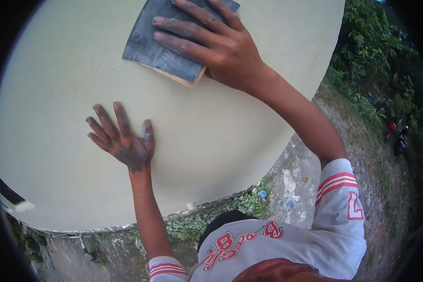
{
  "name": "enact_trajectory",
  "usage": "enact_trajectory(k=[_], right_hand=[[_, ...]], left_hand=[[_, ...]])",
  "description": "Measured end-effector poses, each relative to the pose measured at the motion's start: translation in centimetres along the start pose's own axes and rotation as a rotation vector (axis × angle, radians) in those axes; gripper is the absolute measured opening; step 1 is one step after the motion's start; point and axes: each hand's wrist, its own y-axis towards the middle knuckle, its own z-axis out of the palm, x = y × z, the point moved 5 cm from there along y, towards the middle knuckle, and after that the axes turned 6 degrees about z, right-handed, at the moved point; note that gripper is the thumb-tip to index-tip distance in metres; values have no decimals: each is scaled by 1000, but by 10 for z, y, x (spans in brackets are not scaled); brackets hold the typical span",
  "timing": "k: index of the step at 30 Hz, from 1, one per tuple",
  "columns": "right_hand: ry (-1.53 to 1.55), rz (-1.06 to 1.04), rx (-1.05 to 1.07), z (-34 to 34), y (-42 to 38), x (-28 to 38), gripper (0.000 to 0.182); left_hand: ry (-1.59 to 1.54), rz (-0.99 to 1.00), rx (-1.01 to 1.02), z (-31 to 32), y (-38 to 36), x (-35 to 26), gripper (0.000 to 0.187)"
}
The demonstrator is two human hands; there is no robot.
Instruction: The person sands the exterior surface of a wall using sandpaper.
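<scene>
My right hand lies over a folded sheet of dark grey sandpaper, pressing it against a large cream-coloured wall. The sheet's tan backing shows along its lower edge, and its top runs out of view. The thumb of this hand is mostly hidden. Lower and to the left, my left hand rests on the same surface, open with fingers spread and holding nothing. Grey smudges cover the fingers of both hands.
Below the wall's curved-looking edge, rough concrete ground carries low green plants and bits of blue litter. Dense bushes stand at the right. A dark-edged opening shows at the far left.
</scene>
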Motion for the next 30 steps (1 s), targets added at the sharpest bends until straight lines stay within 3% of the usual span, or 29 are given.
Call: enact_trajectory(k=[4, 8, 10, 12, 14, 16, 18, 21, 24, 27, 30], right_hand=[[-17, 254, -373, -35, 5, -66, 50], [-13, 664, -404, -24, -84, -48, 40], [13, 502, -116, 2, -136, 5, 39], [16, 165, 37, 12, -179, 30, 37], [1, 261, -22, -2, -187, -4, 36], [-9, 579, -251, -33, -166, -51, 42], [-37, 609, -350, -44, -151, -69, 46], [26, 358, -34, -22, -149, -27, 46], [67, -4, 122, 2, -197, 10, 35], [3, -6, 104, -13, -220, -26, 33], [14, 361, -49, -51, -210, -98, 42]], left_hand=[[49, -7, 7, 1, 0, 1, 72], [65, 1, 7, 1, 0, 0, 72], [69, -2, -2, 2, 0, -1, 72], [77, 27, 1, 0, 1, -1, 71], [65, 21, 8, 1, 1, -1, 71], [47, 29, 26, 2, 3, -2, 75], [27, -45, 10, 0, 8, -12, 76], [17, 26, 35, 6, 44, -40, 75], [27, 133, 50, 9, 88, -73, 76], [2, 213, 36, 11, 125, -108, 76], [-40, 260, 30, 19, 148, -144, 77]])
